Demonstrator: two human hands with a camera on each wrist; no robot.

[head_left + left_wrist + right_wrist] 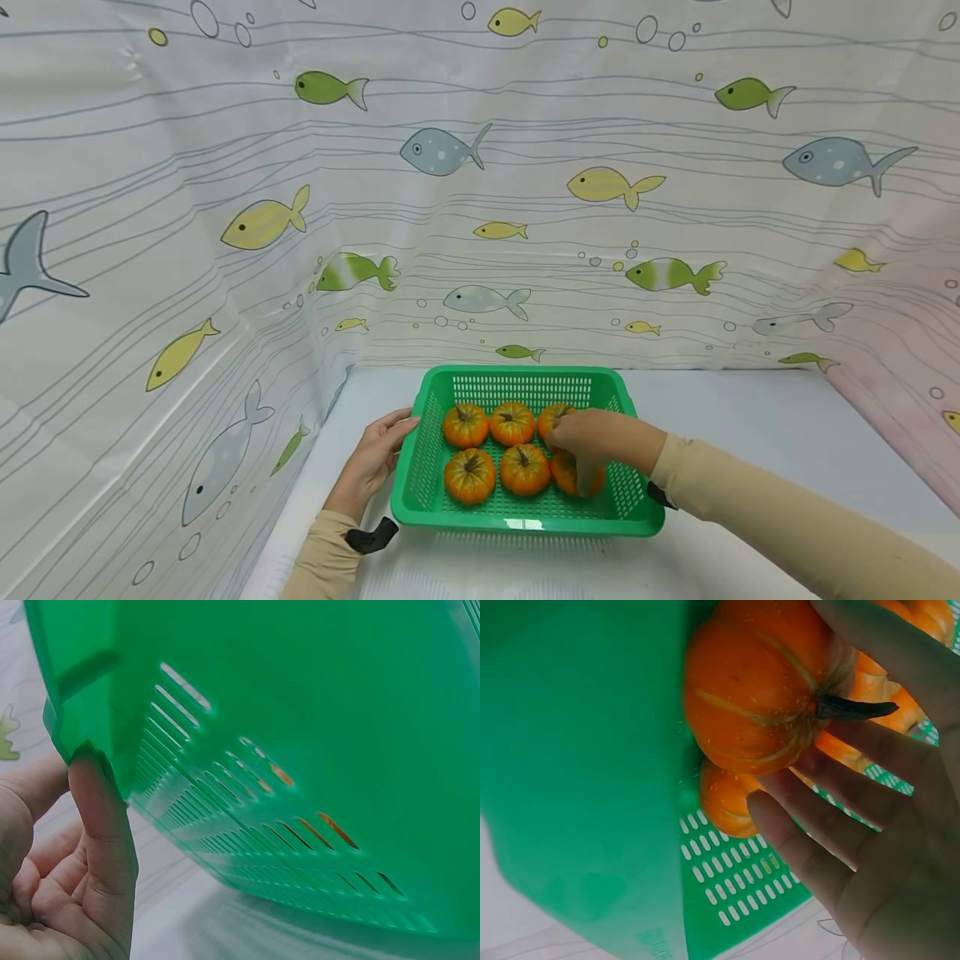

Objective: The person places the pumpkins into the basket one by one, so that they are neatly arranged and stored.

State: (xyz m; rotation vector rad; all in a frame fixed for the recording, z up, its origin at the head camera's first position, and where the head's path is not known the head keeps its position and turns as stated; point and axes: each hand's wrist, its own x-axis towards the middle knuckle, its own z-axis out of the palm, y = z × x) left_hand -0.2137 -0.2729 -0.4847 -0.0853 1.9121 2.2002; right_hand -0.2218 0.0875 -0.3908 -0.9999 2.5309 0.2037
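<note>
A green plastic basket (525, 525) holds several small orange pumpkins, set in two rows. My left hand (378, 458) grips its left rim; in the left wrist view the thumb (101, 802) presses the rim, other fingers bent behind. My right hand (603, 437) reaches over the basket's right side, around the front right pumpkin (577, 475). In the right wrist view that pumpkin (757, 690), dark stem towards the palm, sits between thumb and fingers (802, 847). Some fingertips are hidden behind it. Another pumpkin (727, 802) shows behind, and the hand partly covers the back right one (553, 419).
The basket stands on a white table (750, 433). A fish-patterned curtain (555, 108) hangs behind the table and along both sides. Black bands (371, 536) sit at the wrists over beige sleeves.
</note>
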